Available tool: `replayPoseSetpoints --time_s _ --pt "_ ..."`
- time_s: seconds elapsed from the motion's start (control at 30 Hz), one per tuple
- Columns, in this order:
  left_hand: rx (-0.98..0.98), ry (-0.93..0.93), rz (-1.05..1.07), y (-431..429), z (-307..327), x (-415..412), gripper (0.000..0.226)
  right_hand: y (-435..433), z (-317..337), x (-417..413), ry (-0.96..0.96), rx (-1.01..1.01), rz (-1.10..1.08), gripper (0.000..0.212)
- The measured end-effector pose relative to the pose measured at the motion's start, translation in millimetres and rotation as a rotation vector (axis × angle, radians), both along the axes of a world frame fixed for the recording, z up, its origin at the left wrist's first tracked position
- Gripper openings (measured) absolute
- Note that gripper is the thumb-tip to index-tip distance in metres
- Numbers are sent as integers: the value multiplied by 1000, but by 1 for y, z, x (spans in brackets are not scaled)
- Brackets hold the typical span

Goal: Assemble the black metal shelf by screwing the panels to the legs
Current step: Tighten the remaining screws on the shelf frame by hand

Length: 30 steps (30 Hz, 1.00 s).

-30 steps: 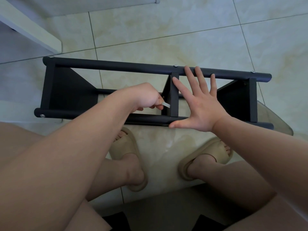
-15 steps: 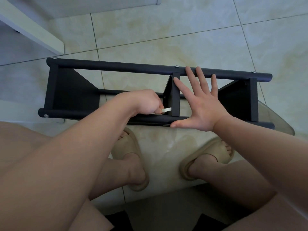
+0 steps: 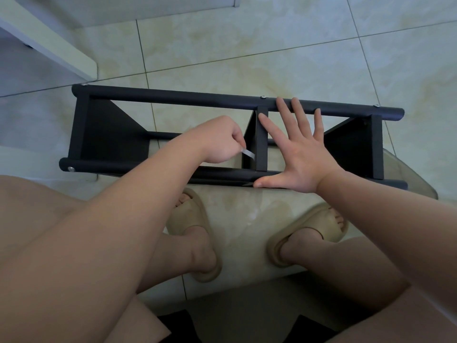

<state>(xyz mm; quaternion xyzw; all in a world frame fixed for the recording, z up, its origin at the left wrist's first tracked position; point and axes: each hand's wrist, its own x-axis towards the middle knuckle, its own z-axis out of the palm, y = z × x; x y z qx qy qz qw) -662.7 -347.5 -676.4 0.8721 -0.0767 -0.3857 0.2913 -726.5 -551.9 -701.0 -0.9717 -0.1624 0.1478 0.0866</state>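
Shelf (image 3: pixel 173 97) lies on its side, seemingly on a glass worktop (image 3: pixel 420 184), legs horizontal. Step, I'd judge: tightening mid panel (image 3: pixel 261 142) to near leg (image 3: pixel 123 167). L hand (image 3: pixel 220 139) is curled round a small silver key (image 3: pixel 248 153) just beside that panel. R hand (image 3: pixel 301 157) lies flat, fingers spread, bracing the frame & holding nothing. Next: seat key on screw (hidden behind fist), turn in short swings. Panel crowds it; more room leftward.

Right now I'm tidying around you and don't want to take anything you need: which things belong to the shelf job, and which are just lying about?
Job in hand:
- black shelf, with its middle panel and screw heads
- silvery tool, gripped by the left hand
- right hand, spread flat across the legs

Just around:
- beige slippers, being worn
- white furniture edge
- clear glass top
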Motion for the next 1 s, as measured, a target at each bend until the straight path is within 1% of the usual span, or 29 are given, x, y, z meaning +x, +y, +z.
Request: replayPoseSetpoints --time_s 0.07,0.2,0.3,0.47,0.57,0.67,0.87,1.0 --pt "-71 56 71 -3 -2 -2 25 0 0 0 0 2 1 127" --pt "-223 240 340 -11 -7 -7 15 -1 0 1 1 6 4 127" --pt "-245 325 495 -14 -9 -9 8 -1 0 2 3 5 2 128" --pt "-188 237 563 -16 -6 -9 11 -2 -1 3 2 0 6 128" --pt "-213 258 630 -17 -2 -8 8 -2 -1 2 0 3 5 128" --pt "-236 298 670 -19 2 -6 13 -2 -1 2 -1 4 8 128" --pt "-232 337 680 -18 8 -1 16 -2 -1 2 -1 5 8 128" --pt "-218 375 647 -19 6 -2 13 -2 -1 2 0 5 9 128"
